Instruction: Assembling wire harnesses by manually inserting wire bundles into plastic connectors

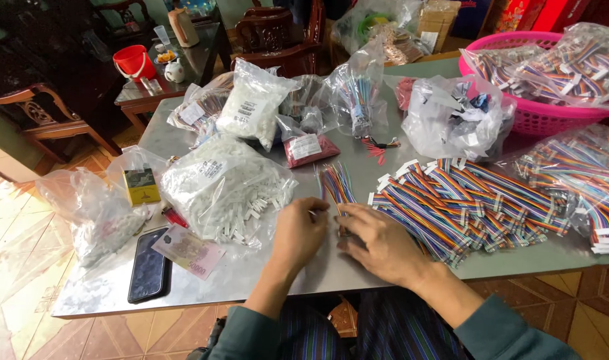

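My left hand rests on the metal table, fingers pinched around the near end of a small bundle of loose coloured wires. My right hand lies palm down beside it, fingertips on the same wire ends, its edge touching a heap of rainbow ribbon cables with white connectors. Just left of my left hand sits an open clear bag of small white plastic connectors, several spilling out.
A dark phone and a banknote lie at the near left, with a yellow box behind. More clear bags of parts crowd the far side. A pink basket of ribbon cables stands far right. Wooden chairs stand beyond.
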